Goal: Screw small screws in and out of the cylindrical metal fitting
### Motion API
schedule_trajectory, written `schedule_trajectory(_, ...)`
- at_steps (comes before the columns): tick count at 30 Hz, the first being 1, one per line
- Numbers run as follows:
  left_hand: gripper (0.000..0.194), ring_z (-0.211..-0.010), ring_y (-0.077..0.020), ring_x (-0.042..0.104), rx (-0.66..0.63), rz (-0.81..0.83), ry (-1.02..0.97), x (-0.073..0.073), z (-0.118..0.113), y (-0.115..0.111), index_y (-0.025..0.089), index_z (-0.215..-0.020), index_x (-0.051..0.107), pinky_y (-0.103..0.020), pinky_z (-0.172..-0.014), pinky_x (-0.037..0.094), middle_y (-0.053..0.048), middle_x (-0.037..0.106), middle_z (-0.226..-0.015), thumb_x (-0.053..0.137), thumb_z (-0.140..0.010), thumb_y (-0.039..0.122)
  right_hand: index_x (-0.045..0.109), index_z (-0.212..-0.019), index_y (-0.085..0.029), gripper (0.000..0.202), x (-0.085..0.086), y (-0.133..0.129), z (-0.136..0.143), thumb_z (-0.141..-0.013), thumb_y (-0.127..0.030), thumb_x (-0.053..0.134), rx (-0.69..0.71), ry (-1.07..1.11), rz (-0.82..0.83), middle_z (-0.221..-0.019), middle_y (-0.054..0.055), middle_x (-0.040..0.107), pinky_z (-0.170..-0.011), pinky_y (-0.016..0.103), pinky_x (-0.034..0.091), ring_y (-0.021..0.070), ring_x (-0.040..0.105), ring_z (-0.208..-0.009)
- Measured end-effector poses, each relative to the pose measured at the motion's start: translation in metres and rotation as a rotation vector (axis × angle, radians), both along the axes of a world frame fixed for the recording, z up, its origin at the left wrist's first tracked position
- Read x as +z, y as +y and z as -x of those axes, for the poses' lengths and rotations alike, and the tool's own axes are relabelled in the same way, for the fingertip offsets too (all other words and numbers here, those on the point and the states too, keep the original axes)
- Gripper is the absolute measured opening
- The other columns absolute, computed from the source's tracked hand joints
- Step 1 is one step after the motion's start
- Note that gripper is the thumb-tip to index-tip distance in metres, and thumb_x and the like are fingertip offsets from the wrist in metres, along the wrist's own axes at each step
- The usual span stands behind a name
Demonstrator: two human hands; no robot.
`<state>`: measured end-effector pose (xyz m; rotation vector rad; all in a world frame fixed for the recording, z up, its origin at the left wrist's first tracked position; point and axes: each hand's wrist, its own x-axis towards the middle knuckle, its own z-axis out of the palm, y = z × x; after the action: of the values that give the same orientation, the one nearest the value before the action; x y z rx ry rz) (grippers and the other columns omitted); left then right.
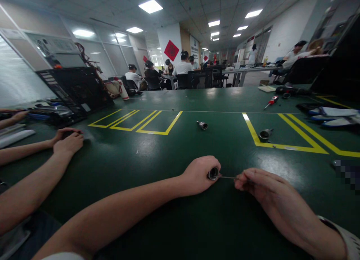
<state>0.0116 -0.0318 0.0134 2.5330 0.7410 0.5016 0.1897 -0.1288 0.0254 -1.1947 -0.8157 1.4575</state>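
Green matting covers the bench (pixel 157 147), marked with yellow tape boxes. At its left edge a co-worker's two forearms reach in from the side, their hands (pixel 68 139) stacked one over the other on the surface, fingers curled; what they cover cannot be told. Behind them, toward the far left corner, stands an opened black computer case (pixel 75 91).

Near the front edge, the person's left forearm runs up diagonally from the lower left, wrist resting on the mat. The left hand (pixel 200 175) is clenched around a small metal cylinder (pixel 213 173), whose open round end faces right, out of the fist. A thin metal rod (pixel 226 177) runs level from that opening to the right hand (pixel 260 183), which pinches its far end between thumb and fingertips, knuckles up, the right forearm coming in from the lower right corner.

Farther back at the bench's middle lies a second small metal cylinder (pixel 202 125), well apart from the hands. To its right another metal fitting (pixel 265 134) sits on a yellow line, and a red-handled screwdriver (pixel 271 101) lies toward the far right corner.
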Motion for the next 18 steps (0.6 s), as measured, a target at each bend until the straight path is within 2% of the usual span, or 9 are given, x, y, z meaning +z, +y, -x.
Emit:
schedule_trajectory(7, 0.004, -0.068, -0.0111, 0.050, -0.005, -0.012, 0.033, 0.0035, 0.0004, -0.0015, 0.015, -0.078, 0.053, -0.022, -0.062, 0.038, -0.001, 0.054, -0.078, 0.055, -0.078, 0.018, 0.069, -0.068, -0.019, 0.023, -0.0010, 0.0008, 0.0012, -0.076, -0.039, 0.060, 0.004, 0.021, 0.001, -0.075, 0.005, 0.065, -0.078, 0.035, 0.041, 0.0216, 0.056, -0.081)
schedule_trajectory(12, 0.006, -0.071, -0.0121, 0.050, -0.041, -0.095, 0.094, 0.0063, 0.0016, -0.0049, 0.015, -0.080, 0.053, -0.023, -0.063, 0.038, -0.001, 0.054, -0.080, 0.054, -0.076, 0.012, 0.069, -0.071, -0.020, 0.023, 0.0001, -0.0007, 0.0030, -0.075, -0.041, 0.061, 0.036, -0.042, 0.010, -0.079, 0.005, 0.065, -0.079, 0.036, 0.039, 0.0222, 0.055, -0.084)
schedule_trajectory(18, 0.007, -0.074, -0.0135, 0.050, -0.067, -0.167, 0.139, 0.0070, 0.0014, -0.0074, 0.015, -0.082, 0.052, -0.025, -0.064, 0.038, -0.002, 0.055, -0.081, 0.051, -0.076, 0.011, 0.069, -0.066, -0.019, 0.025, 0.0037, -0.0008, 0.0034, -0.073, -0.042, 0.061, 0.039, -0.088, -0.019, -0.073, 0.005, 0.065, -0.078, 0.036, 0.039, 0.0223, 0.055, -0.080)
